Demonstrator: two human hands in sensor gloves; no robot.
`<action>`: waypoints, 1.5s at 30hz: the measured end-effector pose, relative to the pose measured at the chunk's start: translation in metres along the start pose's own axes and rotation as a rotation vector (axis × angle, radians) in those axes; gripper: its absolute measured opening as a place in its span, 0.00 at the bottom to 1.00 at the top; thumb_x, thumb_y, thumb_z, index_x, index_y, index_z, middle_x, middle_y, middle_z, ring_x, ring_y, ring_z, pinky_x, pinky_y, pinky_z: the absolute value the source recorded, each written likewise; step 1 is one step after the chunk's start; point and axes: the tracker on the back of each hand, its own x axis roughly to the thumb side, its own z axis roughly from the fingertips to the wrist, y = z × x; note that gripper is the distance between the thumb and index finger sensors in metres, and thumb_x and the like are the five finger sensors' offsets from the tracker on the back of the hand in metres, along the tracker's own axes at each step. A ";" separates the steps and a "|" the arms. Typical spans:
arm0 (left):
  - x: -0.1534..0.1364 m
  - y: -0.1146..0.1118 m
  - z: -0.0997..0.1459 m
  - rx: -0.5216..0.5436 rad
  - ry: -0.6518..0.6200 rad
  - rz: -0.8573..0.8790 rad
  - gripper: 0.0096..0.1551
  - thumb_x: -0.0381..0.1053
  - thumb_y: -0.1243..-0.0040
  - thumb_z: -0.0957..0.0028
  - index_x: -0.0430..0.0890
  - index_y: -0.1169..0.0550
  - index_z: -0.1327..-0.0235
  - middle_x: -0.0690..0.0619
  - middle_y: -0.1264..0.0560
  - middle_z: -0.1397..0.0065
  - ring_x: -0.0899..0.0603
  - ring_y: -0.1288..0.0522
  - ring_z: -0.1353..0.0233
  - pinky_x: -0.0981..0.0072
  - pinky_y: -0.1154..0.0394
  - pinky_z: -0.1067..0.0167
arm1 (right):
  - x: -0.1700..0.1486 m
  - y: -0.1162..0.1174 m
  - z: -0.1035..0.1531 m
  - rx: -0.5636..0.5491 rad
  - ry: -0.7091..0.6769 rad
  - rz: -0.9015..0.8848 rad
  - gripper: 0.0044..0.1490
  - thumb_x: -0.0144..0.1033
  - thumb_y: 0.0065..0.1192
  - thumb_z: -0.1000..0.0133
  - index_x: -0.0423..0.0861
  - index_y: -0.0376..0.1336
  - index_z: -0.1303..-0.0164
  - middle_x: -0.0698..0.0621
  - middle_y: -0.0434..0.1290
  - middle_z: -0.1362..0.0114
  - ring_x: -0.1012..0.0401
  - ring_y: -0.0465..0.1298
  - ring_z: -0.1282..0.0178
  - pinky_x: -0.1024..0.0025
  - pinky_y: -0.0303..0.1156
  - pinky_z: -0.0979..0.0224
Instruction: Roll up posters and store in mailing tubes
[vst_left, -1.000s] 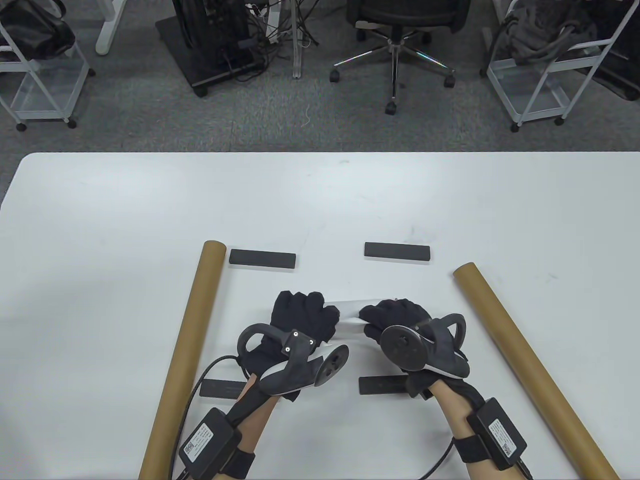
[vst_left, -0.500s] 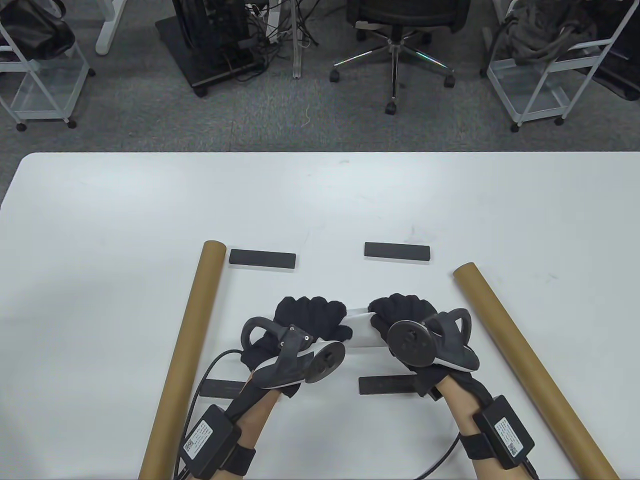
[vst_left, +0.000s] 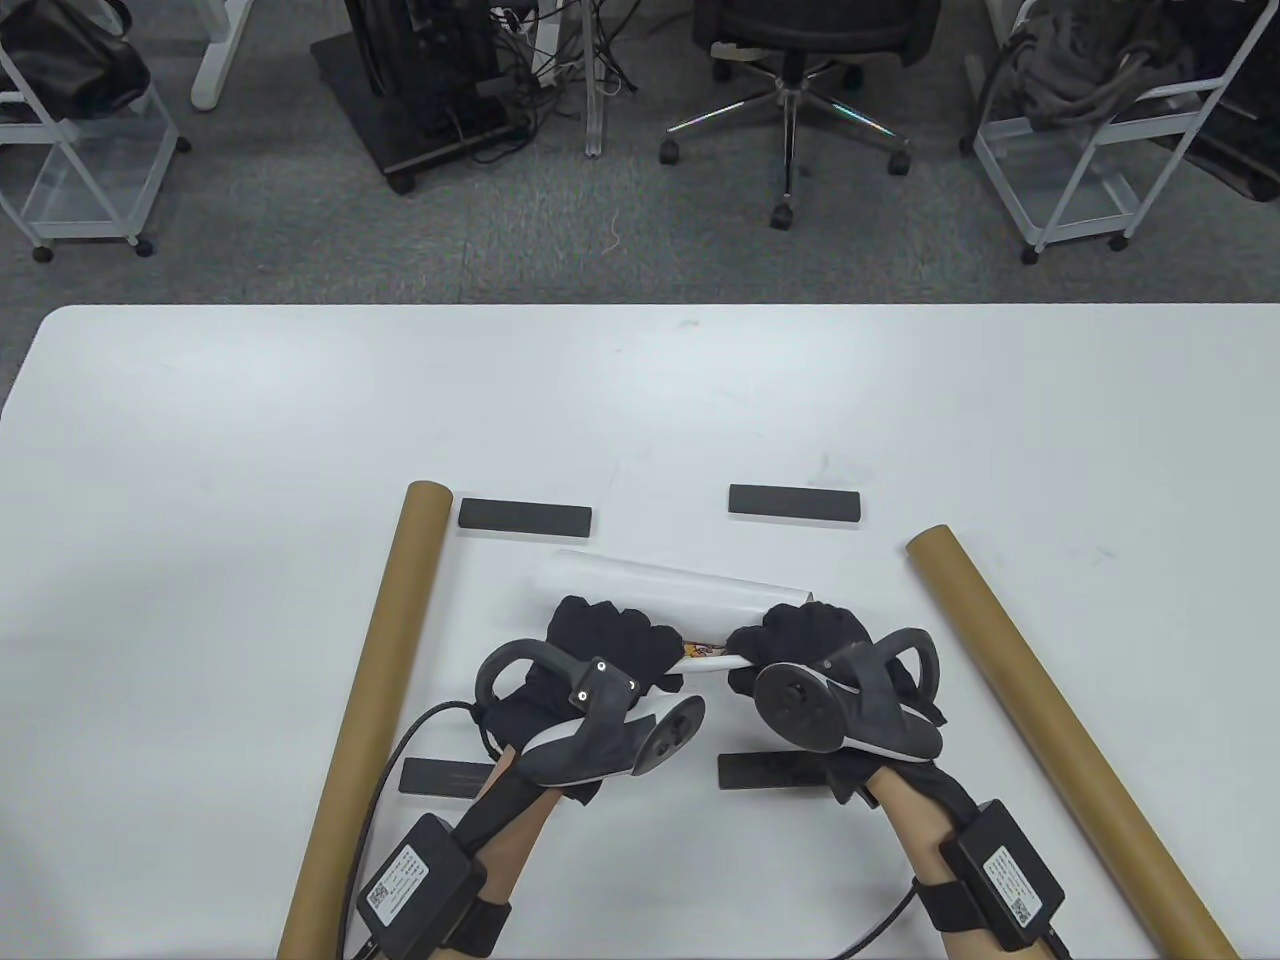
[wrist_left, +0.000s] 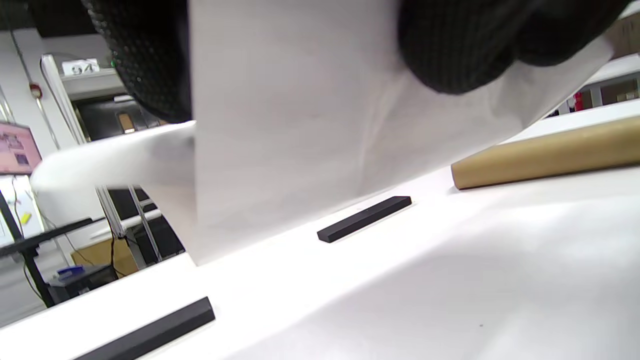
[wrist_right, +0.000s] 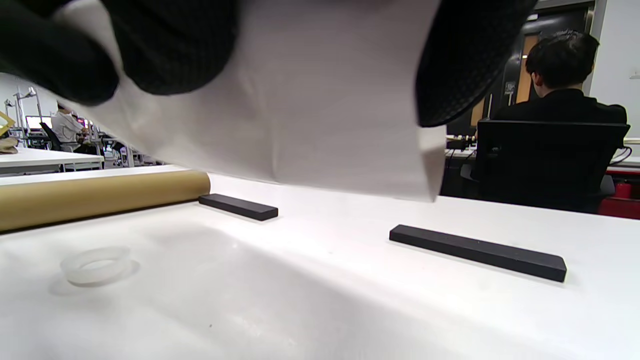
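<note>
Gripping white poster (vst_left: 672, 588) at both ends: left hand (vst_left: 607, 648), right hand (vst_left: 805, 645); poster apparently part-rolled.

"94" on white sign (wrist_left: 80, 67), background shelf.

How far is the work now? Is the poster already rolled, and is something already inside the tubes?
Done: the poster is partly curled into a loose roll. In hand: the left hand and the right hand both grip it above the table. Left: tightening the roll and sliding it into a tube; the left tube and right tube lie apart, nothing seen entering them.
</note>
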 end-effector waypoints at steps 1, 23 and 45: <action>0.002 0.000 0.000 0.007 -0.003 -0.020 0.18 0.64 0.46 0.44 0.62 0.21 0.47 0.57 0.17 0.43 0.45 0.18 0.46 0.43 0.25 0.27 | -0.001 0.001 0.000 0.003 0.009 -0.006 0.25 0.47 0.59 0.46 0.52 0.68 0.41 0.52 0.76 0.47 0.51 0.78 0.51 0.38 0.71 0.29; -0.003 0.005 0.005 0.103 0.039 0.058 0.26 0.59 0.40 0.47 0.59 0.21 0.35 0.60 0.14 0.42 0.50 0.13 0.46 0.48 0.23 0.27 | 0.001 0.000 0.002 -0.089 0.017 0.039 0.34 0.46 0.66 0.55 0.48 0.67 0.38 0.55 0.82 0.45 0.57 0.85 0.51 0.48 0.78 0.33; 0.004 -0.003 0.001 -0.016 0.010 0.009 0.16 0.64 0.46 0.44 0.62 0.20 0.51 0.58 0.18 0.40 0.45 0.18 0.40 0.43 0.27 0.25 | 0.007 0.004 0.004 0.010 0.020 0.014 0.26 0.45 0.57 0.45 0.51 0.68 0.39 0.43 0.68 0.32 0.44 0.72 0.40 0.32 0.64 0.26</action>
